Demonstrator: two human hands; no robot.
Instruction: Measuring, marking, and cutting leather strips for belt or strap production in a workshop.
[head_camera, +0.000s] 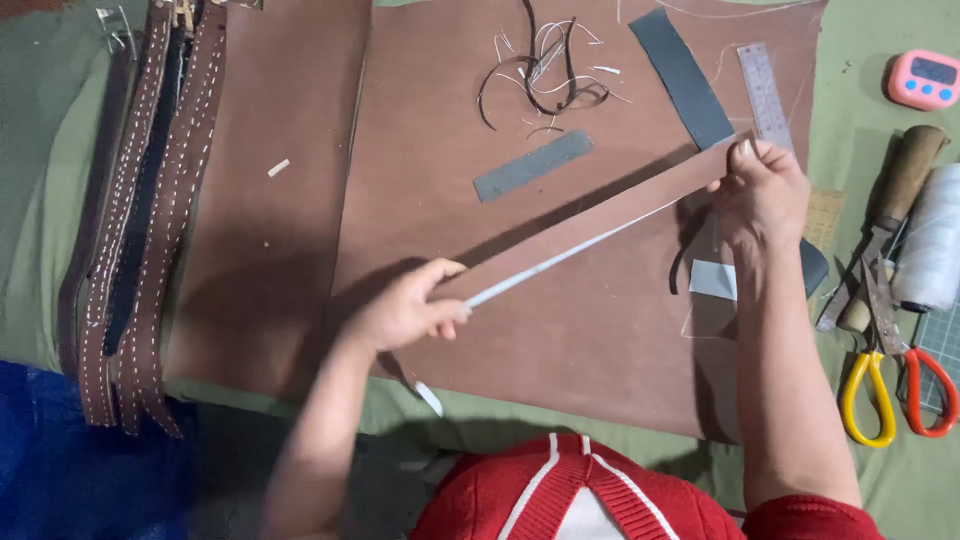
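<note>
Left hand first: we pinch the near end of a long brown leather strip with it, fingers closed tight. Its pale edge runs up and right across the big brown leather sheets. Far left, stitched brown leather straps lie side by side, their top ends cut off by the frame. Moving right, a tangle of thin dark trimmings and a short grey strip lie on the sheet, with a longer dark grey strip beyond. Our right hand grips the strip's far end, hiding it and partly covering a metal ruler. Something dark under that wrist is hard to make out. At the right edge sit a pink timer, a wooden-handled tool, a spool of white thread and yellow and red-handled scissors.
</note>
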